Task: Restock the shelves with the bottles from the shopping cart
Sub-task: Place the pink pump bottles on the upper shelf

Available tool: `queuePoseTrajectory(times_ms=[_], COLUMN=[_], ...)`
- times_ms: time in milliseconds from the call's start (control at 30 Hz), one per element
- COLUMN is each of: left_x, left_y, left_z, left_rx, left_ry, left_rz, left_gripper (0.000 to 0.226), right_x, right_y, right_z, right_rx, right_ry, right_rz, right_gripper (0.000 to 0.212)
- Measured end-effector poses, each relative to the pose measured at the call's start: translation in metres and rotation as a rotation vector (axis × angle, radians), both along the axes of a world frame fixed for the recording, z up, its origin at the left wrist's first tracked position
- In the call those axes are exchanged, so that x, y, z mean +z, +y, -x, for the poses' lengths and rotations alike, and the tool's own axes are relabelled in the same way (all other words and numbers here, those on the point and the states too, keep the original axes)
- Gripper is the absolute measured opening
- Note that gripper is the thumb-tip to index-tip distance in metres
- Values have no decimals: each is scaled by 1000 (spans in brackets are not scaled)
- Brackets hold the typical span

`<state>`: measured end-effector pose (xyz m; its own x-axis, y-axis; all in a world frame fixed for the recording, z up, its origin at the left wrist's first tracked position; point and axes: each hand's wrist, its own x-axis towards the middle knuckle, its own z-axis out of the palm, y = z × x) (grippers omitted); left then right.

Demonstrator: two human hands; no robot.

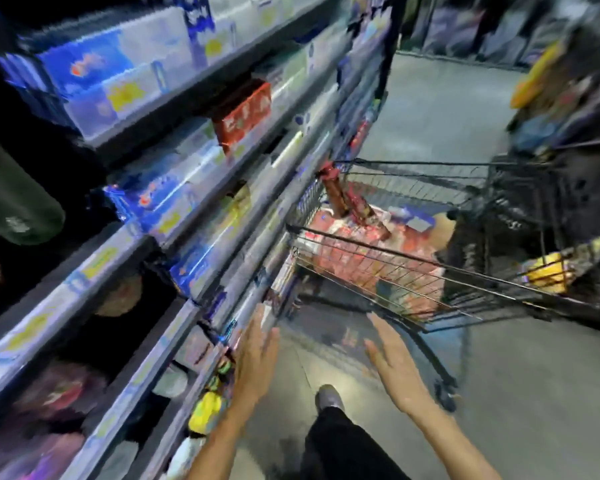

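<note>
The picture is heavily blurred. One dark green bottle lies on the shelves at far left; about four shelf edges show. Both hands are empty, fingers straight and slightly spread: the left hand is near the lower shelf edge, the right hand is over the floor. One shopping cart stands ahead, holding two upright dark bottles among red packs.

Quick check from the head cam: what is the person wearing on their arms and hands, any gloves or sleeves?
No gloves. The left hand and right hand are bare, and both forearms are bare as far as the frame shows; no sleeve, watch or ring is visible. Motion blur hides finer detail.
</note>
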<state>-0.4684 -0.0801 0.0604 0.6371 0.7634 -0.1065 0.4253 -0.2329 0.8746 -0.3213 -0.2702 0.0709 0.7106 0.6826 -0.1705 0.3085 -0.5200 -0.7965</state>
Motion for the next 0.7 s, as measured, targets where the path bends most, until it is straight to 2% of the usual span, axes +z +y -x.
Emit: queuePoseTrajectory(times_ms=[167,267,333,367,467,600,700], left_x=[12,8,5,2,-1,8,5], left_y=[17,11,6,6,9,12,13], left_z=[-48,-81,-113,-132,-197,-281,-327], left_rx=[-245,-290,-303,-315,-314,-323,-359], left_ry=[21,26,23,28,31,37,90], left_rz=[-314,-292,-278,-273,-257,-281,-252], left_gripper=[52,57,73,73,52,54,55], right_x=[0,-9,-14,-16,-11,-5,-10], right_y=[-27,-24,-18,-15,-2,6,6], right_z=[-37,-60,-86,-104,-172,-249,-286], right_rx=[-83,-103,-89,-80,-96,-144,-121], right_ry=[-13,50,54,52,33,37,13], right_rz=[-49,-92,-112,-118,-144,-175,-121], right_gripper=[50,52,53,54,53,49,65])
